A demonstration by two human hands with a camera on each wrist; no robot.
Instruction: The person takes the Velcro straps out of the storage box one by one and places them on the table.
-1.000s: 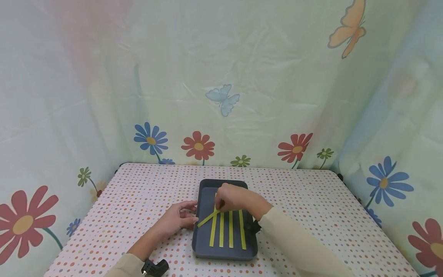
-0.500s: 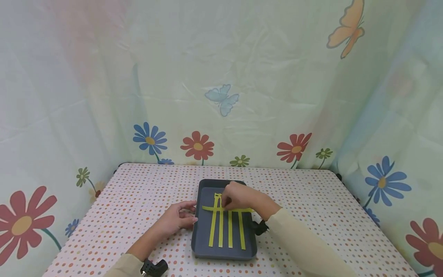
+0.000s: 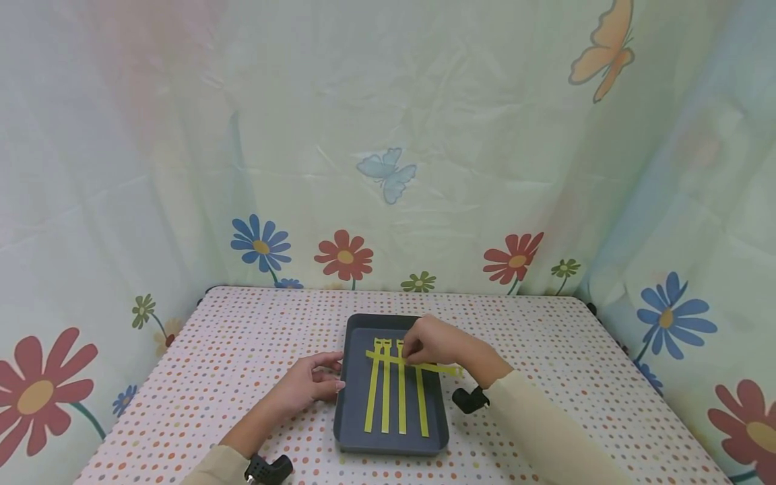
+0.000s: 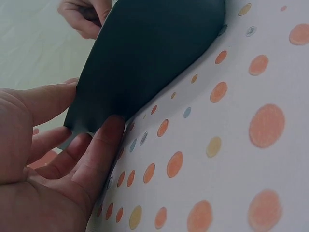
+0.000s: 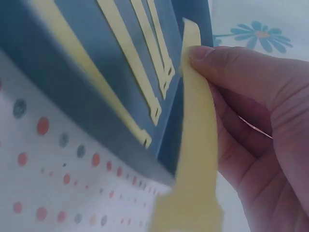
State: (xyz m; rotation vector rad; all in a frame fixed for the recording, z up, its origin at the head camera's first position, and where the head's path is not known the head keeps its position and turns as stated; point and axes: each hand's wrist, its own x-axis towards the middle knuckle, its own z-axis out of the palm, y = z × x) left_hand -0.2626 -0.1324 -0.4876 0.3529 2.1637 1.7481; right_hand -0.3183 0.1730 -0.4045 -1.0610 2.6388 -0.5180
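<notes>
A dark grey rectangular tray sits on the table, with several yellow flat strips laid lengthwise in it, side by side. Each has a small slotted end, towards the far side. My right hand pinches another yellow strip between thumb and fingers above the tray. This strip lies crosswise over the others in the head view, its wider notched end reaching past the tray's right edge. My left hand rests its spread, loosely bent fingertips against the tray's left side, as the left wrist view shows close up.
The table has a white cover with coloured dots. Behind it and at both sides hang pale curtains printed with flowers and butterflies. Each wrist wears a small black camera.
My right hand has moved rightward with its yellow strip, which swung from slanting down at the tray's left edge to lying crosswise and then slid right. The left hand stays put.
</notes>
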